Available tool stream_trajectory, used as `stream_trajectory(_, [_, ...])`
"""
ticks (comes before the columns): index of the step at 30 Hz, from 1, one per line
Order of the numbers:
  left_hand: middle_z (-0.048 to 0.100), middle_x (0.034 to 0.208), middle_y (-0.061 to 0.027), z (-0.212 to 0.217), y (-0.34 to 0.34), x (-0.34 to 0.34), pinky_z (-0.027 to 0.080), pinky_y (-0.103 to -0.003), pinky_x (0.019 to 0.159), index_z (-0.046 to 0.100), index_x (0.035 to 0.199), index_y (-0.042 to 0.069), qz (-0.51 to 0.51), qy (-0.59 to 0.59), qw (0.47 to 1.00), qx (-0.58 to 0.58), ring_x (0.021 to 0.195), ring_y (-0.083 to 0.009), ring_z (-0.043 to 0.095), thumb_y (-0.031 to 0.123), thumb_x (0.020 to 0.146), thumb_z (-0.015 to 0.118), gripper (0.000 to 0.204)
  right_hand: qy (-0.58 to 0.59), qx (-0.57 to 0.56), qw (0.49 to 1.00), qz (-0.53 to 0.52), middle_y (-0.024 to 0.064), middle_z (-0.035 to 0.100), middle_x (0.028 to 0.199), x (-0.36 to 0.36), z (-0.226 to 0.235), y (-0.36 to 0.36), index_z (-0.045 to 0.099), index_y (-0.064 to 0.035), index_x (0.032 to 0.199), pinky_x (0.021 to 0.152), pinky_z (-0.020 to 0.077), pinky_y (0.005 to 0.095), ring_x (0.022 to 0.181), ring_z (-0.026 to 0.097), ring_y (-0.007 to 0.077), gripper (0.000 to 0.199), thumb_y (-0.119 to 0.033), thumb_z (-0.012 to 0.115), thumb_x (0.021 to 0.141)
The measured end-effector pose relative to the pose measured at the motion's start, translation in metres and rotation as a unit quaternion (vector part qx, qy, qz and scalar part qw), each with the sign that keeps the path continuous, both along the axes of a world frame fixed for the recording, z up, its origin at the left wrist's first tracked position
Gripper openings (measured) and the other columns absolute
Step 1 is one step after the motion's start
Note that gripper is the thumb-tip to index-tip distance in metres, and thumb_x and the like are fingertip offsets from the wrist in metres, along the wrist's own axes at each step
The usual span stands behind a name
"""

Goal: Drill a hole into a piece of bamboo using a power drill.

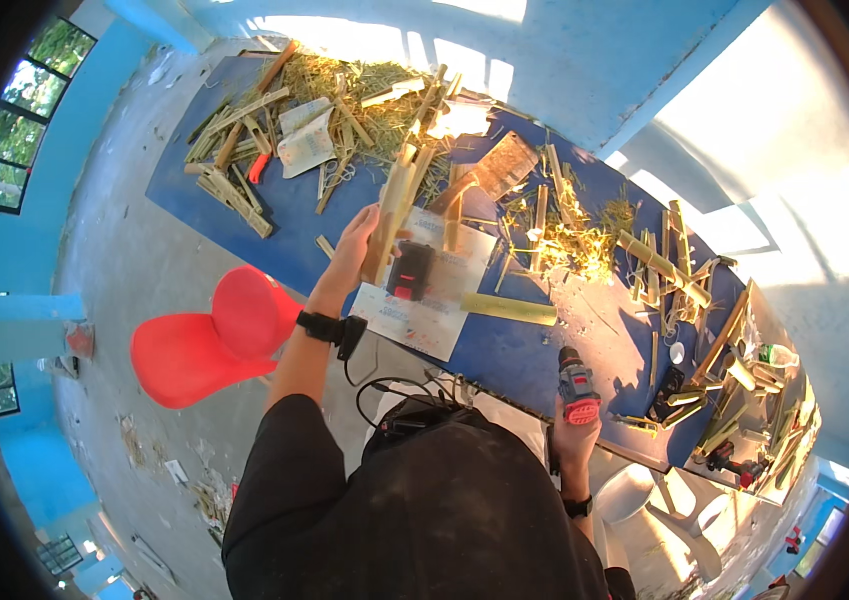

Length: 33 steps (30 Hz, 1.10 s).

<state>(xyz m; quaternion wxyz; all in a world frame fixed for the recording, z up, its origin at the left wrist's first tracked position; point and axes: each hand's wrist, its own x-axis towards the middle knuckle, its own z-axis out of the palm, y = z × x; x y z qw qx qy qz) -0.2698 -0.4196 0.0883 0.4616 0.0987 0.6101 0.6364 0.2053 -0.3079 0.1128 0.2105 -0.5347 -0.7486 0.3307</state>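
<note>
A bamboo length is clasped in the curled fingers of the left hand; a drill is gripped by the closed right hand, its tip well apart. Cutting is apparently done, a green piece being set between the hands; whether holes are bored cannot be told.

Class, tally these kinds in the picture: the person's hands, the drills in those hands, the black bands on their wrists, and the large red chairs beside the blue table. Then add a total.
Hands: 2 (left hand, right hand)
Held drill: 1
Black wristbands: 2 (left band, right band)
Large red chair: 1
Total: 6
</note>
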Motion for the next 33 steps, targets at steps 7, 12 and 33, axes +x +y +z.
stream_trajectory(7, [0.071, 0.119, -0.0141, 0.036, 0.048, 0.070, 0.055, -0.031, 0.080, 0.041, 0.162, 0.014, -0.201, -0.108, 0.970, 0.086, 0.091, -0.0158, 0.068, 0.032, 0.114, 0.054, 0.053, -0.016, -0.063, 0.998, -0.016, 0.0182, 0.074, 0.078, 0.011, -0.009, -0.001, 0.074, 0.0019, 0.092, 0.070, 0.0570, 0.0391, 0.074, 0.076, 0.0260, 0.022, -0.018, 0.083, 0.089])
stream_trajectory(12, [0.071, 0.113, -0.0116, 0.041, 0.120, 0.123, 0.055, -0.036, 0.086, 0.064, 0.138, 0.001, -0.433, 0.379, 0.816, 0.059, 0.095, -0.0228, 0.069, 0.030, 0.097, 0.077, 0.052, 0.022, -0.048, 0.991, -0.126, 0.0195, 0.075, 0.082, 0.011, 0.006, -0.007, 0.072, 0.0026, 0.094, 0.070, 0.0570, 0.0400, 0.077, 0.077, 0.0306, 0.027, -0.023, 0.082, 0.091])
stream_trajectory(33, [0.056, 0.143, -0.0233, -0.070, 0.198, 0.262, 0.041, -0.050, 0.117, 0.053, 0.145, -0.005, -0.472, 0.628, 0.618, 0.023, 0.136, -0.0402, 0.050, 0.040, 0.083, 0.085, 0.083, 0.052, -0.138, 0.924, -0.353, 0.0091, 0.070, 0.109, 0.131, -0.025, -0.010, 0.067, -0.0004, 0.121, 0.092, 0.0524, 0.0379, 0.100, 0.066, 0.0212, 0.033, -0.020, 0.076, 0.096])
